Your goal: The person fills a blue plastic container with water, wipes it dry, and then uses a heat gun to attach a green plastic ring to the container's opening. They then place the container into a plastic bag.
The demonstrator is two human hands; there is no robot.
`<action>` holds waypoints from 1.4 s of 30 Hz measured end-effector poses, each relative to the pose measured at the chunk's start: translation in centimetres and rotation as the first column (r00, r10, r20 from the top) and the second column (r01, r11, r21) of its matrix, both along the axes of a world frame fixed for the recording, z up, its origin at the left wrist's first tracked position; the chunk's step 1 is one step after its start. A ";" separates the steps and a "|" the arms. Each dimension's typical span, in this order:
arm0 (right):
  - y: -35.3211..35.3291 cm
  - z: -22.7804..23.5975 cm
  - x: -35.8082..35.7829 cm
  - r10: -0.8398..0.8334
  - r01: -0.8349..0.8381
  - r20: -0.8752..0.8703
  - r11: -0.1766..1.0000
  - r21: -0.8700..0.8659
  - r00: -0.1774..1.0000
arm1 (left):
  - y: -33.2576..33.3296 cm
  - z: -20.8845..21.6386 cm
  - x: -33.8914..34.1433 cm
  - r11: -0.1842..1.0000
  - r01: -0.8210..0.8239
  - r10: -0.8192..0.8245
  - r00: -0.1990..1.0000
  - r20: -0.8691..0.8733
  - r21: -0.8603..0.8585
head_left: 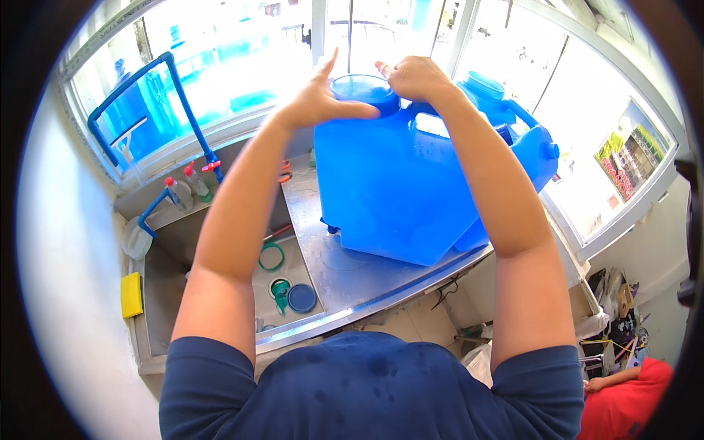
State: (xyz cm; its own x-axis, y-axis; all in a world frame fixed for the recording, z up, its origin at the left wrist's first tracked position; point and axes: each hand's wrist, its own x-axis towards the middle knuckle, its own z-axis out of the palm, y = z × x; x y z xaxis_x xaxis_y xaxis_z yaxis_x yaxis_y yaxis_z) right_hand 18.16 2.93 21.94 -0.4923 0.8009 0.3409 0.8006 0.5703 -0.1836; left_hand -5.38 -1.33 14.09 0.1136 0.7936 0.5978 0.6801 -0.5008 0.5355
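On the counter (304, 220), a blue jug (389, 183) stands with its long side running left to right, cap (361, 89) at top left. The left hand (314, 101), spread wide, overlaps the cap; the right hand (418, 78) curls just right, contact unclear.

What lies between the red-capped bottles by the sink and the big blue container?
In the head view, the left forearm crosses that stretch, hiding part of the steel sink; past it, near the blue container, lies a small orange item.
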 end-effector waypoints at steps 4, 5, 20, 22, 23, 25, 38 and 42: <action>-1.4 0.6 3.0 -0.208 0.211 -0.043 0.973 0.091 0.977 | -0.7 0.7 -6.9 0.827 -0.559 0.540 0.817 -0.205 -0.052; -1.7 0.6 3.7 -0.225 0.227 -0.029 0.971 0.074 0.974 | -1.1 0.9 -7.0 0.663 -0.749 0.713 0.622 -0.322 0.022; -3.8 -2.8 5.4 -0.120 0.112 0.060 0.986 0.127 0.991 | -4.4 5.2 5.3 0.967 -0.035 -0.079 0.899 -0.430 -0.251; -3.6 -3.1 5.7 -0.062 0.059 0.009 0.986 0.156 0.998 | -5.3 5.7 7.1 0.887 -0.249 0.035 0.876 -0.481 -0.389; -3.5 -3.4 5.9 -0.034 0.034 0.000 0.985 0.172 0.999 | -5.7 5.9 7.7 0.854 -0.334 0.073 0.835 -0.546 -0.398; -3.2 -3.8 6.1 0.057 -0.048 -0.036 0.972 0.228 0.998 | -6.3 6.1 8.3 0.862 -0.327 0.051 0.817 -0.574 -0.389; -2.9 -4.2 6.5 0.158 -0.130 -0.094 0.958 0.256 0.983 | -5.2 5.6 5.7 0.965 0.011 -0.127 0.893 -0.432 -0.260; -2.7 -4.3 6.6 0.160 -0.141 -0.037 0.941 0.307 0.986 | -6.5 6.2 9.8 0.889 -0.355 0.113 0.782 -0.613 -0.289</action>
